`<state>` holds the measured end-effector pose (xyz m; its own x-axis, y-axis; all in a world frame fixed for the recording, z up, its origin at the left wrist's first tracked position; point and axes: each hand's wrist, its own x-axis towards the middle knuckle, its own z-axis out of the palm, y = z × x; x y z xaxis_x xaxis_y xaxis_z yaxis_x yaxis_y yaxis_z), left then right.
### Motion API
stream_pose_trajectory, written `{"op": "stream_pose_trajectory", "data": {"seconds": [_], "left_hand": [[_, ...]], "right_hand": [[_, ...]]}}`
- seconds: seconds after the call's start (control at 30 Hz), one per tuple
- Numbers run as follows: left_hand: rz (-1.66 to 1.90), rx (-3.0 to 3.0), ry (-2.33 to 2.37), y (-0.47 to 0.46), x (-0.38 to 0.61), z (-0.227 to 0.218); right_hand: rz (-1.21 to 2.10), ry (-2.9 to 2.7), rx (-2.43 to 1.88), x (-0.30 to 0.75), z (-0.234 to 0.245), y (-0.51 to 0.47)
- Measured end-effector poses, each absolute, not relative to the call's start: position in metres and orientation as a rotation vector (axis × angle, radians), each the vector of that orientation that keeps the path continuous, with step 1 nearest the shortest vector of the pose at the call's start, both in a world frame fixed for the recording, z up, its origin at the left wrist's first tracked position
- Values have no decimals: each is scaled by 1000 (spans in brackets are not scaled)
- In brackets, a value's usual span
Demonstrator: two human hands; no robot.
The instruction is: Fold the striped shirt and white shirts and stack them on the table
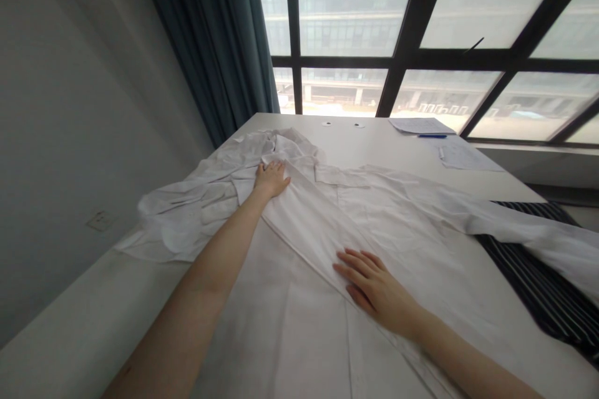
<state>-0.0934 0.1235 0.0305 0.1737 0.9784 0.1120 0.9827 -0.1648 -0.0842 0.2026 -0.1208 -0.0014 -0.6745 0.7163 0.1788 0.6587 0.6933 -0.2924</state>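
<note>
Fingers [352, 260] of left hand [272, 182] and right hand [382, 292], slightly parted, touch white garment [311, 218] on table [367, 148].

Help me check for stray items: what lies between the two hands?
In the head view, only the white garment shows between the left hand and the right hand; no separate item lies on that stretch.

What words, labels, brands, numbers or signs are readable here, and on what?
None readable.
Sheet near the window: faint marks, too small to read.
Nearer sheet: nothing legible.
White shapes outside: too blurred to tell if lettering.
White garment: no label I can make out.
</note>
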Motion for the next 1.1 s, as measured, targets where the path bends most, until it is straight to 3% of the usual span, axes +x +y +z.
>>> {"op": "stream_pose_trajectory", "data": {"seconds": [0.2,0.73,1.1], "left_hand": [[-162,-2327,-1798,117,-88,26],[153,-2462,-1943,141,-88,27],[-144,-2262,-1870,122,-70,24]], "right_hand": [[298,-2644,-1104,202,0,-121],[304,-2658,-1114,202,1,-121],[322,-2634,-1114,203,0,-121]]}}
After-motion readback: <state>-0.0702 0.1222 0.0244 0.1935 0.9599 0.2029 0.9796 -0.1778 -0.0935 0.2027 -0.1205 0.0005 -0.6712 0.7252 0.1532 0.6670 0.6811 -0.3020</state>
